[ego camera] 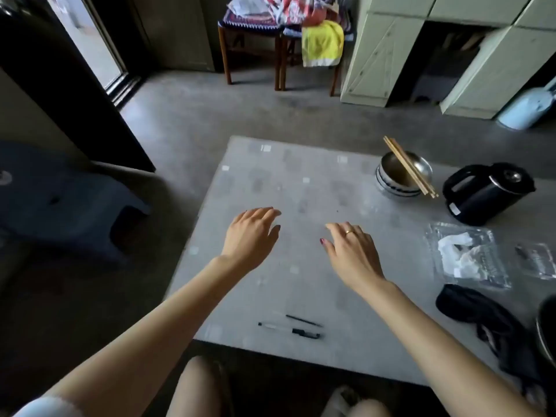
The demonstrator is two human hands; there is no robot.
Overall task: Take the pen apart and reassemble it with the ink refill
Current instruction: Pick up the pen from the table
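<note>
At the near edge of the tabletop (301,281), about 6 o'clock from the middle of the surface, lies the pen (290,330). Its long axis runs almost straight from 9 o'clock to 3 o'clock, parallel to that near edge; the pale, clear barrel end points to 9 o'clock and the dark end, cap or grip I cannot tell which, points to 3 o'clock. Just beyond it, close but apart, lies the ink refill (304,321), a thin dark rod, also lying roughly across the view but tilted a little, its right end nearer the person.

Both task things lie between the two forearms and behind the hands, toward the body. The left hand (251,233) hovers over the middle of the tabletop with fingers spread and nothing in it; the right hand (350,251), wearing a ring, is likewise open and empty, palm down. From either hand the pen lies at about 6 o'clock, so the coming move looks like a draw back toward the body; neither hand is clearly nearer. The pen appears whole, so the taking apart seems not yet begun.

Farther off, at 2 o'clock, stand a bowl (403,179) with chopsticks (409,168) across it and a black kettle (487,192); clear plastic packaging (466,254) lies at 3 o'clock.
</note>
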